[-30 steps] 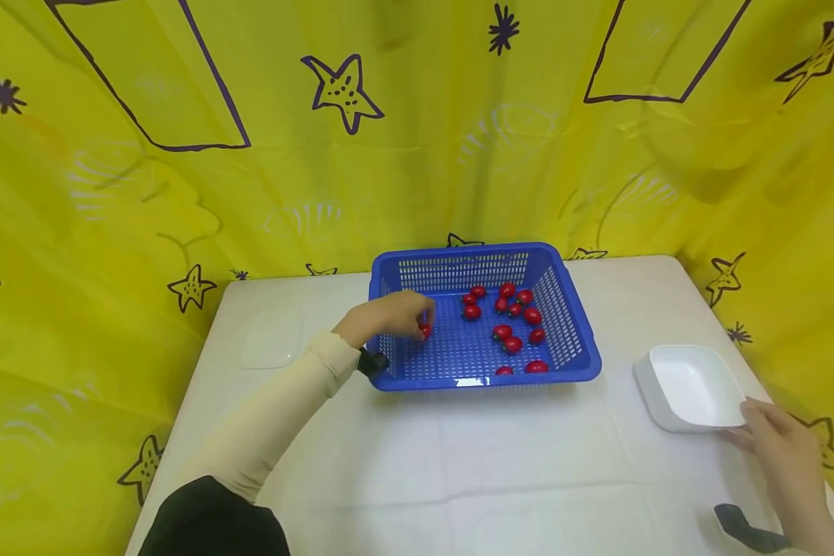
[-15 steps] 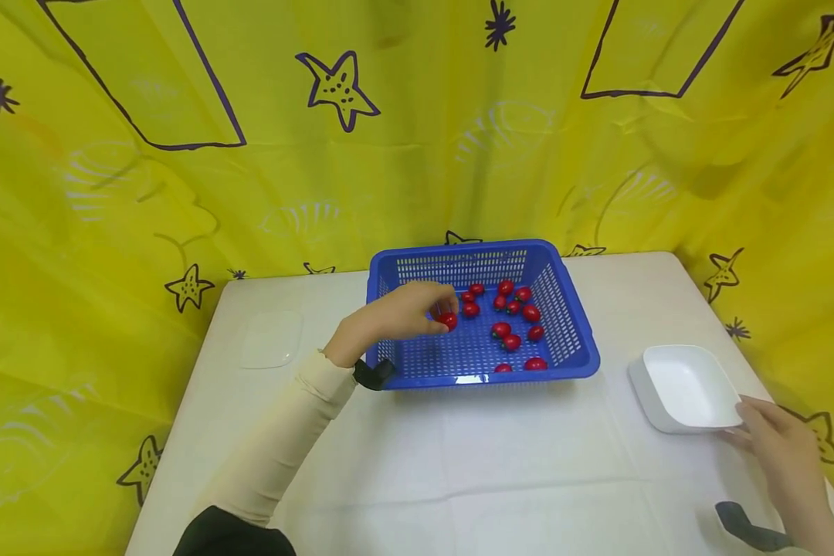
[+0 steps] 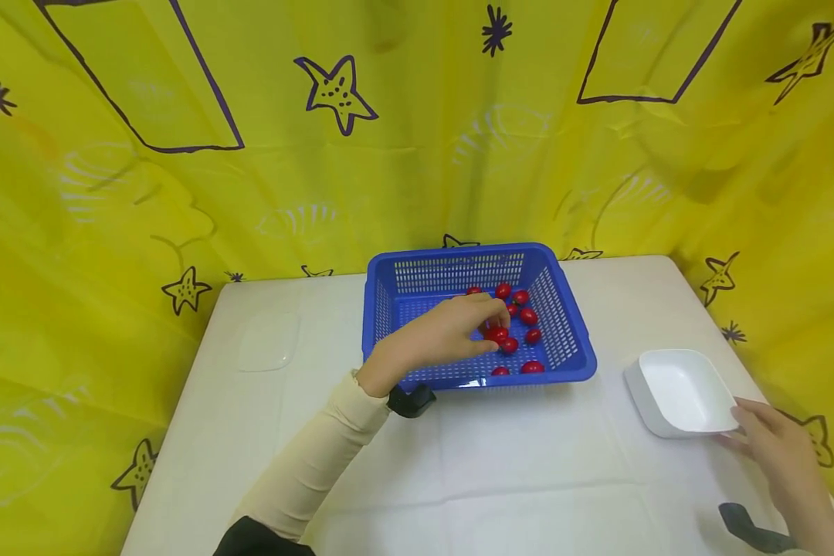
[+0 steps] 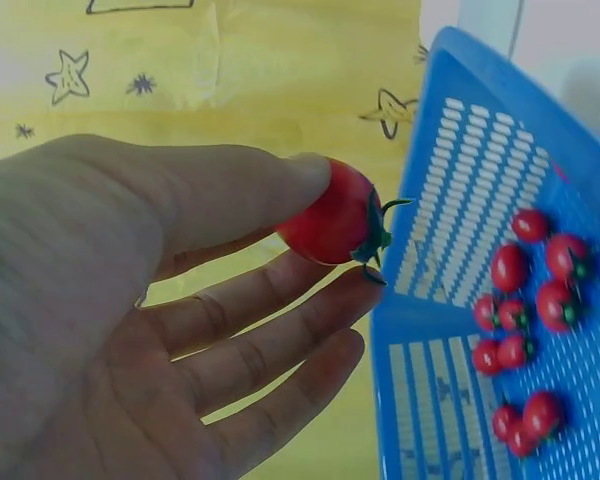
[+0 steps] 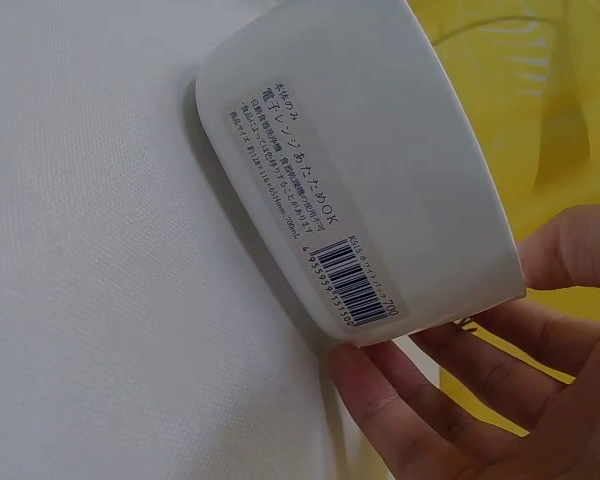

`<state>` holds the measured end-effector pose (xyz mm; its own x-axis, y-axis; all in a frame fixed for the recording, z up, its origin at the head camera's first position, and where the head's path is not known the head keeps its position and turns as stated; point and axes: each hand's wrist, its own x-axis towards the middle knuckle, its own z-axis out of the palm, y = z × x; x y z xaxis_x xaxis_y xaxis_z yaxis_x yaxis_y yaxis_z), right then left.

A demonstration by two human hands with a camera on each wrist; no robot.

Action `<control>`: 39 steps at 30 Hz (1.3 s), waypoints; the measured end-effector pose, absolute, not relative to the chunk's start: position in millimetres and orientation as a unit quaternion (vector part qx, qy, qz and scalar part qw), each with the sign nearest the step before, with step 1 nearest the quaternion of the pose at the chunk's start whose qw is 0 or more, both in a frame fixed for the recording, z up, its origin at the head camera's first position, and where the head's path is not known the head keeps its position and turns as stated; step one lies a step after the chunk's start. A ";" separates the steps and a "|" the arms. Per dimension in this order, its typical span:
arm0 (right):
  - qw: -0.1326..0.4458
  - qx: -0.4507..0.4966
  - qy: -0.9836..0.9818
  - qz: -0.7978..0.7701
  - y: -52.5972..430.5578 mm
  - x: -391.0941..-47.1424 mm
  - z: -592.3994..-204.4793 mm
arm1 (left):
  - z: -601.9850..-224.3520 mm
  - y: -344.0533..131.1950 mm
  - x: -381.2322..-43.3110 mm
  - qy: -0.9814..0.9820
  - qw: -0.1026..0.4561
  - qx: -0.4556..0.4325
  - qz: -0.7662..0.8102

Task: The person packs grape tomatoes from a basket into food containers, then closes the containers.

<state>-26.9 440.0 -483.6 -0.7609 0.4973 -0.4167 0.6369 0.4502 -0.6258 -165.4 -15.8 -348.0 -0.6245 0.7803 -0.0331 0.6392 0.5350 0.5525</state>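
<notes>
My left hand [image 3: 459, 328] is above the blue mesh basket [image 3: 582, 340], near its middle. Between thumb and fingertips it pinches a red cherry tomato [image 4: 325, 222] with a green stem, clearest in the left wrist view. Several more cherry tomatoes [image 3: 527, 316] lie on the basket's floor, mostly in its right half; my hand hides some of them in the head view. On the right of the table, my right hand [image 3: 778, 448] holds a square white container [image 3: 688, 394] by its near right corner. The right wrist view shows its printed barcode label [image 5: 325, 215].
A flat translucent lid [image 3: 267, 344] lies on the left of the white-covered table [image 3: 514, 463]. Behind the table and along both sides hangs a yellow curtain [image 3: 417, 177] with drawn stars. White tabletop separates the basket from the container.
My left hand has lifted the tomato from the basket's left part and carried it rightward over the other tomatoes. My right hand keeps hold of the container in nearly the same spot.
</notes>
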 end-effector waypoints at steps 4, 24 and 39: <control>0.081 0.331 0.842 -0.419 438.6 -25.8 -485.3 | -348.7 -3.6 -158.8 0.859 0.129 0.420 0.265; 0.033 0.371 0.822 -0.432 440.6 -32.1 -487.4 | -366.1 87.8 -130.8 0.809 0.097 0.469 0.341; 0.077 0.347 0.824 -0.441 448.1 -29.7 -489.0 | -390.3 172.2 -108.7 0.816 0.144 0.458 0.321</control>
<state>-29.7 448.1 -489.0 -0.7471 0.5040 -0.4333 0.6400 0.3693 -0.6738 -108.7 172.2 -390.3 -0.5394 0.8400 0.0588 0.6546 0.3744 0.6567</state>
